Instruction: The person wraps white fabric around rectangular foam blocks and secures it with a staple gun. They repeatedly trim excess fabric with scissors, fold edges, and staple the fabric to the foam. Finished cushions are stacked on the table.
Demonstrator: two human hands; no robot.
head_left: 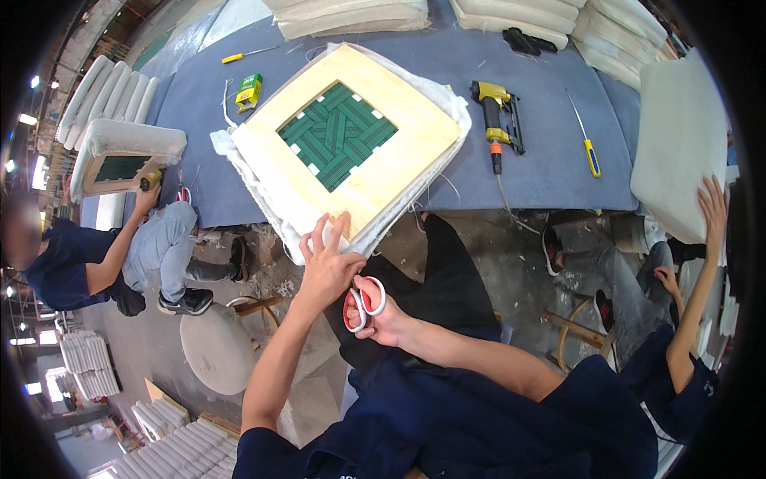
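A seat cushion lies upside down in front of me, its pale wooden board (423, 120) facing up. Woven green webbing (337, 136) fills the square opening in the board, and white padded fabric (259, 209) shows around its edges. My left hand (323, 267) rests on the near corner of the cushion, fingers spread over the board and fabric edge. Just below it, my right hand (387, 319) holds scissors (349, 311) by their red and white loops. Their blades are hidden around my hands.
Right of the cushion on the blue-grey table (550, 168) lie a yellow-black staple gun (496, 116) with hose and a screwdriver (590, 152). A small green-yellow box (249, 92) and another screwdriver (239, 57) lie left. Co-workers handle cushions (132, 148) on both sides. Cushion stacks (351, 17) stand behind.
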